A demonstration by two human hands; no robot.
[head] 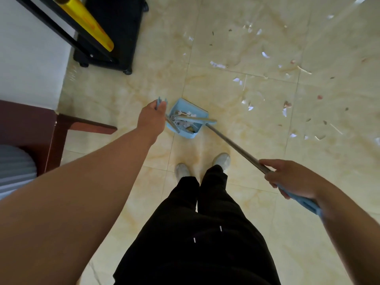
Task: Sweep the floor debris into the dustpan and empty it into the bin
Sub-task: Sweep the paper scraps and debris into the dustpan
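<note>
Then: left grip (152,118) clenched round blue dustpan handle (159,102); dustpan (185,102) stood on tiled floor (144,89) just right of it, scraps (188,114) inside. Right grip (292,179) grasped broom shaft (232,144); broom head (203,119) lay across dustpan, far ahead-left of right grip. Paper debris (265,54) scattered on floor well beyond right grip.

Most of the handle of the dustpan (185,103) is covered by the left hand (152,118); only a blue tip shows above the fingers. The scraps (187,115) inside it are too small to name, as is the debris (265,54) scattered over the floor (277,233). The blue grip of the broom (232,144) vanishes beneath the right hand (292,177) and forearm. The black wheeled case (119,27) and the yellow roll (88,23) are cut by the top edge.
</note>
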